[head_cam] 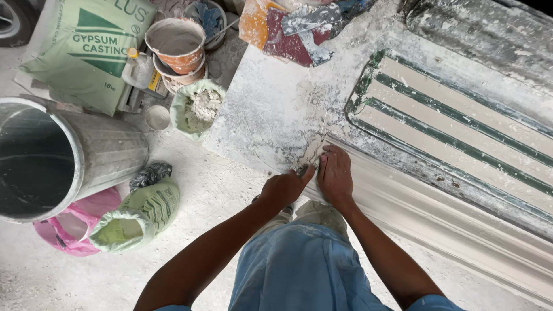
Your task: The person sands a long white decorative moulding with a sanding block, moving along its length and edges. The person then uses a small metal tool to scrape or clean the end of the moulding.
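The left hand (283, 188) is closed around a small dark scraping tool (303, 170), its tip showing just past the thumb and touching the end of the white plaster cornice moulding (438, 216) on the plaster-crusted table (271, 109). The right hand (334, 173) lies flat beside it, fingers (331, 154) extended and pressing the moulding's end. A metal bin (63, 155) stands on the floor to the left.

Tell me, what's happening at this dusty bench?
A person in a blue shirt presses both hands on the near end of a long white plaster moulding lying along a plaster-caked worktable. The right hand lies flat on it; the left hand pinches something small against its end. On the floor stand a metal bin, crusted buckets and a green plaster sack.
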